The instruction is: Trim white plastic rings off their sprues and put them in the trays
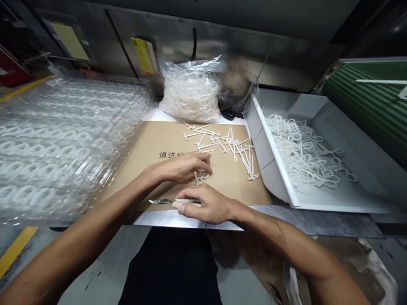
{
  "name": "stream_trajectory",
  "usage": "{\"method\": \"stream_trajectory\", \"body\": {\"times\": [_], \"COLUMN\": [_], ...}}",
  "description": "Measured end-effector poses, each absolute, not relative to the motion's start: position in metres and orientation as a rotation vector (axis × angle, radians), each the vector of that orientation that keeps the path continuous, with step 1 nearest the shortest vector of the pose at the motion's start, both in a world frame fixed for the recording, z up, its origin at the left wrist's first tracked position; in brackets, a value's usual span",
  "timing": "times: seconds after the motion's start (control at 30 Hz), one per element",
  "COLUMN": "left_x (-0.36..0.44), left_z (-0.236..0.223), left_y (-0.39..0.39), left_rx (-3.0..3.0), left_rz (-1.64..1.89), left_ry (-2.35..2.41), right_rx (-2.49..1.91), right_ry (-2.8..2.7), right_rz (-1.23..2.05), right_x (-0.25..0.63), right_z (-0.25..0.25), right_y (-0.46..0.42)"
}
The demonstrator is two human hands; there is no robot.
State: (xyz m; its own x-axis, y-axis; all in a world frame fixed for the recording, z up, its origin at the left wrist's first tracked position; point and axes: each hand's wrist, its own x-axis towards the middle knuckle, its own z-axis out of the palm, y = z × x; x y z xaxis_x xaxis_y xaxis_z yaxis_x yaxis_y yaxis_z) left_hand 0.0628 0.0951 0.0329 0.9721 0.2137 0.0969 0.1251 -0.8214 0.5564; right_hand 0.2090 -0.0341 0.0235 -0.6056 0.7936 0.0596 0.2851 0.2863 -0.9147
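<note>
My left hand is over the middle of the cardboard sheet, its fingers curled down and closed on a small white plastic ring piece. Just below and to the right, my right hand is wrapped round the pale handles of small nippers. Their metal jaws point left, near the front edge of the cardboard. Beyond both hands lie several loose white plastic sprues, thin sticks with short cross-ends.
At right stands a grey bin holding white ring pieces. Clear plastic trays with rows of white rings are stacked at left. Behind the cardboard sits a clear bag full of white parts. A green ribbed conveyor is far right.
</note>
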Motion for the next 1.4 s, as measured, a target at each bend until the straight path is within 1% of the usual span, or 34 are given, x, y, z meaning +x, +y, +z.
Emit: {"method": "stream_trajectory", "body": {"times": [0.13,0.23,0.37,0.57,0.67,0.83,0.93,1.2,1.4], "left_x": [0.034,0.013,0.002,0.006,0.003,-0.007,-0.008,-0.011,-0.009], "left_z": [0.031,0.026,0.017,0.013,0.012,0.016,0.016,0.007,0.008], "left_y": [0.082,0.072,0.065,0.069,0.068,0.053,0.04,0.031,0.031], "left_rx": [2.56,2.533,2.494,2.521,2.453,2.352,2.274,2.245,2.296], "left_rz": [0.275,0.351,0.417,0.409,0.582,1.067,1.278,1.484,1.545], "left_ry": [0.591,0.739,0.736,0.629,0.732,0.921,0.977,1.083,1.025], "right_rx": [-0.949,-0.928,-0.905,-0.931,-0.965,-1.114,-1.164,-1.229,-1.234], "right_ry": [-2.023,-2.004,-1.983,-1.959,-1.911,-1.656,-1.503,-1.468,-1.48], "right_rz": [1.309,1.316,1.336,1.378,1.385,1.38,1.401,1.458,1.479], "right_x": [0.209,0.209,0.209,0.211,0.211,0.214,0.216,0.216,0.218], "right_z": [0.024,0.024,0.024,0.026,0.027,0.023,0.019,0.018,0.019], "right_y": [-0.034,-0.034,-0.033,-0.032,-0.034,-0.036,-0.034,-0.032,-0.032]}}
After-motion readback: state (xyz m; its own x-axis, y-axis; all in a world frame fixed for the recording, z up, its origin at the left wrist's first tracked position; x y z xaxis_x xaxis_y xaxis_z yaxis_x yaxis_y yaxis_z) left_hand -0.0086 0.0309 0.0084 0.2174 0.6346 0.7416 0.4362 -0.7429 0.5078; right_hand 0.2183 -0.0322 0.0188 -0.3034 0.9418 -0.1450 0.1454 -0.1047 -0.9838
